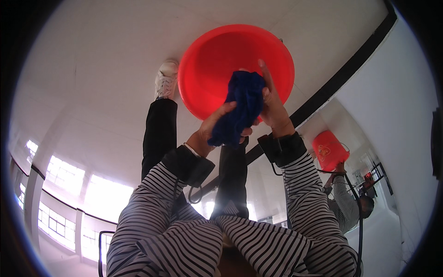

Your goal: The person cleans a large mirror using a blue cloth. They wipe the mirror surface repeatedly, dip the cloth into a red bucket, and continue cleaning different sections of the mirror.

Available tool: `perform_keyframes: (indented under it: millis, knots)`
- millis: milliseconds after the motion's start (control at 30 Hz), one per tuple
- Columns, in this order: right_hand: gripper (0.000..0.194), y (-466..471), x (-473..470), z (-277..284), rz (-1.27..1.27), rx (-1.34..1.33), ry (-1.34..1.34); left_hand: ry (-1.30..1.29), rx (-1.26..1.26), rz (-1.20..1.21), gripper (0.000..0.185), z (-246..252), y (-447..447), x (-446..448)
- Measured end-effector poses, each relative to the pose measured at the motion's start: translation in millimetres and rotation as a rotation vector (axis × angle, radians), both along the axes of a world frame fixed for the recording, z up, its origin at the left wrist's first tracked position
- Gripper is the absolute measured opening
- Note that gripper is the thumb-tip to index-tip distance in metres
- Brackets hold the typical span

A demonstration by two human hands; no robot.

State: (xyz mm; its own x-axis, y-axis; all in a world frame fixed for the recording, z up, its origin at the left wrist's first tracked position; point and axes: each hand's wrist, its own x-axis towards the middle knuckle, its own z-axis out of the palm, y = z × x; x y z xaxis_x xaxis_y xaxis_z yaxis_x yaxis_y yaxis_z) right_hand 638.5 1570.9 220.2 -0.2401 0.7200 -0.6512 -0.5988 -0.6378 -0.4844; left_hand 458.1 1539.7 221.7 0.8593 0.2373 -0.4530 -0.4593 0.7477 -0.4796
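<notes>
A bunched dark blue cloth (pixel 242 100) is held in both my hands above the mouth of a red plastic bucket (pixel 211 69). My left hand (pixel 209 130) grips the cloth's lower end, with the thumb lying over the top and fingertips showing from beneath. Against the cloth's right side, my right hand (pixel 275 107) holds the upper part; its index finger points forward, away from the cloth. The bucket stands on the floor in front of me, and the cloth and hands cover part of its near rim. Its bottom is hard to make out.
My white shoe (pixel 166 79) is beside the bucket's left side. A dark band (pixel 346 62) edges the pale floor (pixel 104 69) along a glossy white wall (pixel 391 86). In that wall appears what looks like a reflection of the bucket (pixel 330 150) and a striped sleeve.
</notes>
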Motion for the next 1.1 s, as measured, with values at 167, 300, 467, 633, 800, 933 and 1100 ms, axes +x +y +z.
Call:
perform_keyframes:
  millis: [167, 300, 467, 633, 800, 933, 1100]
  knots:
    - [0.056, 11.6, -6.5, 1.4, 0.311, 0.192, -0.642, 0.418, 0.298, -0.199, 0.066, 15.8, 8.1, 8.8]
    - [0.041, 17.5, -3.7, 2.8, 0.544, 0.182, -0.790, 0.680, 0.620, -0.393, 0.069, 16.6, 13.4, 14.0]
    - [0.061, 20.3, 16.6, 13.8, 0.160, 0.112, -0.203, 0.129, 0.272, -0.140, 0.073, 4.1, 13.6, 3.1]
    - [0.074, 22.3, 18.3, 17.7, 0.059, -0.004, 0.316, -0.301, 0.084, 0.121, 0.075, 3.3, 1.9, 8.0]
    - [0.040, 33.9, 24.1, 22.1, 0.424, 0.106, -0.051, -0.233, 0.047, 0.040, 0.079, 15.2, 2.6, 14.6]
    - [0.012, 40.7, 32.9, 24.5, 0.515, 0.168, -0.384, 0.178, 0.325, -0.122, 0.077, 12.5, 13.5, 21.2]
    - [0.011, 31.4, 26.7, 9.3, 0.620, 0.293, -0.671, 0.416, 0.586, -0.392, 0.063, -7.7, 15.9, 36.5]
